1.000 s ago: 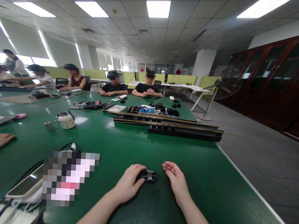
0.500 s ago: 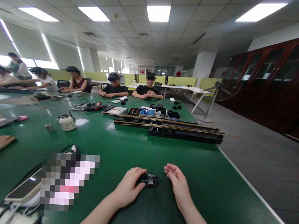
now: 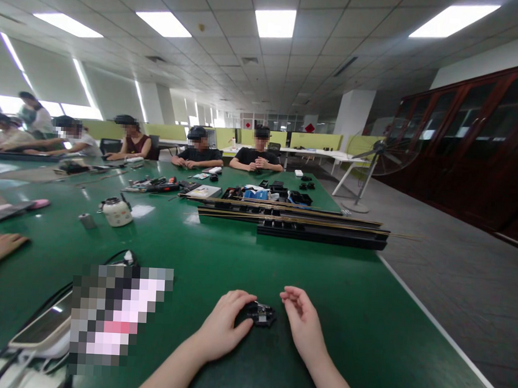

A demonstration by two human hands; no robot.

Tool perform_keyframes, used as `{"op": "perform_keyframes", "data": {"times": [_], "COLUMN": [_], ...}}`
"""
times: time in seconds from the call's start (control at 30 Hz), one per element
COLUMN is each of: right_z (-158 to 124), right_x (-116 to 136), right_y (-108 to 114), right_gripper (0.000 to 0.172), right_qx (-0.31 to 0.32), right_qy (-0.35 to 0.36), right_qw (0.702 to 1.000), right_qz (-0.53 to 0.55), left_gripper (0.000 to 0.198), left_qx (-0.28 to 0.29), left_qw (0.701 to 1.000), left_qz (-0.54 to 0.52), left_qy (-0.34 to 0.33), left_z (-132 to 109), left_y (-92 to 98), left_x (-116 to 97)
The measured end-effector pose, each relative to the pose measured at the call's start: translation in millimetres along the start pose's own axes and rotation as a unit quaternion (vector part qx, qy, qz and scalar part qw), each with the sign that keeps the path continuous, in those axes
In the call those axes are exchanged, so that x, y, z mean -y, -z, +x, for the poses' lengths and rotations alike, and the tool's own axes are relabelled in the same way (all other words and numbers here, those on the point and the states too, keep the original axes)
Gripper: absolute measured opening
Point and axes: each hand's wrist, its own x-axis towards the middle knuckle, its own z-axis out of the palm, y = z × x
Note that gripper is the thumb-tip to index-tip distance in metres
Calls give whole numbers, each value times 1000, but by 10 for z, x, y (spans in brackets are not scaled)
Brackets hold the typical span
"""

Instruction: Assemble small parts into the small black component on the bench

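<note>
My left hand (image 3: 226,322) grips the left end of a small black mechanical part (image 3: 263,314), its thumb on the near side and its fingers on the far side. Metal pieces show on the top of this part, which rests on the green table (image 3: 221,256). Just right of it is my right hand (image 3: 303,318), raised a little with its fingers loosely bent and apart. It is not touching the part, and nothing shows in it.
Long black rails (image 3: 321,236) with thin brass-coloured rods lie across the table ahead. A white pot-like container (image 3: 116,212) and a grey cylinder (image 3: 87,221) stand left. A phone-like device (image 3: 44,321) with cables lies nearer. A co-worker's hand (image 3: 2,250) rests at the left edge.
My right hand has moved slightly left, closer to the black part, and its fingers have curled a little more. My left hand and the part have shifted slightly right.
</note>
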Motion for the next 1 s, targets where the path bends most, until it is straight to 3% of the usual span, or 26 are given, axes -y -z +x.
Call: {"op": "perform_keyframes", "data": {"times": [0.27,0.47,0.77,1.0], "right_z": [-124,-119,-83,-8], "right_x": [126,130,141,52], "right_y": [-40,-40,-23,-14], "right_gripper": [31,34,28,34], "right_qx": [106,127,96,-14], "right_qy": [58,53,34,-12], "right_qw": [976,968,982,996], "right_qz": [-180,-209,-159,-82], "left_gripper": [41,41,44,39], "left_qx": [-9,-12,-15,-11], "left_qw": [1000,1000,1000,1000], "left_qz": [2,0,-6,0], "left_qy": [-5,-6,8,3], "left_z": [-11,-12,-17,-13], "left_y": [12,14,-16,-19], "left_x": [8,12,29,25]}}
